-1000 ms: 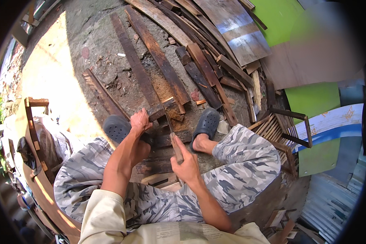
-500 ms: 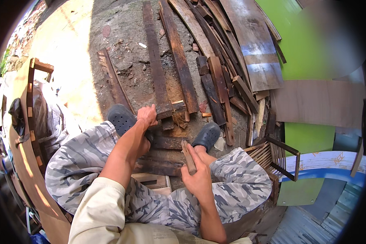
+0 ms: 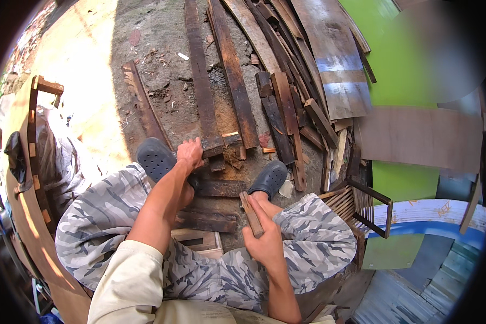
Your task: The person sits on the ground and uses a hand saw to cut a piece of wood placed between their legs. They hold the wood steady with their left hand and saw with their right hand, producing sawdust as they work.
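My left hand is closed over the left side of a dark wooden plank, near its close end. That end rests on dark blocks of wood lying crosswise. In my right hand is the worn wooden handle of a saw, held low between my knees. Its thin blade, seen nearly edge-on, reaches toward the plank's end and is hard to make out. Light sawdust and fresh pale wood show there. A grey clog on my left foot sits close beside my left hand.
Another long plank lies to the right, and a short one to the left. Stacked boards fill the far right. A slatted wooden frame stands right of my knee. A curved brown panel is at left.
My right hand has drawn back toward me with the saw handle. My left hand stays on the plank. The whole view has shifted slightly.
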### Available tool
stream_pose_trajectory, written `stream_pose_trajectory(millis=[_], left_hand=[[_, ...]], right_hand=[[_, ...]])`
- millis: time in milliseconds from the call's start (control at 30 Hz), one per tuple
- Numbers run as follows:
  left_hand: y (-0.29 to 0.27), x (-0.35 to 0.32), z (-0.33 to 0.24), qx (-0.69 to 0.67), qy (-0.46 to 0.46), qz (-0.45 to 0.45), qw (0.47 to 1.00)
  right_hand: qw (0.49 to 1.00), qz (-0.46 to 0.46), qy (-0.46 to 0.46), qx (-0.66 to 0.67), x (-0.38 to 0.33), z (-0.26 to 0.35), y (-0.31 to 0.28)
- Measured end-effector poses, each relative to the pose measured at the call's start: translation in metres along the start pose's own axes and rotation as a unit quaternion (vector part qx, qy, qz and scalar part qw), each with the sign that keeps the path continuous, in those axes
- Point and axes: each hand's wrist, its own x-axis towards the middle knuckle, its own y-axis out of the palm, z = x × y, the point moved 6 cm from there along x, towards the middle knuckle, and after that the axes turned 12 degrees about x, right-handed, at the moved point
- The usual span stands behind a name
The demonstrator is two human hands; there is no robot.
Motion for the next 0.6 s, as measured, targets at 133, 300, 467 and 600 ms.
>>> stream_pose_trajectory(millis=[133,300,467,600], left_hand=[[0.003,0.002,-0.007,0.006,0.005,-0.011,1.0],[-0.001,0.004,0.005,0.026,0.005,0.013,1.0],[0.0,0.0,-0.002,0.022,0.012,-0.013,1.0],[-0.001,-0.007,-0.006,0.027,0.005,-0.01,1.0]], right_hand=[[0.997,-0.002,0.077,0.005,0.096,-0.056,0.026],[0.999,-0.004,-0.031,0.025,-0.004,-0.024,0.006],[1.0,-0.018,-0.009,0.021,0.026,-0.017,0.008],[0.999,-0.012,0.039,0.014,0.089,-0.063,0.03]])
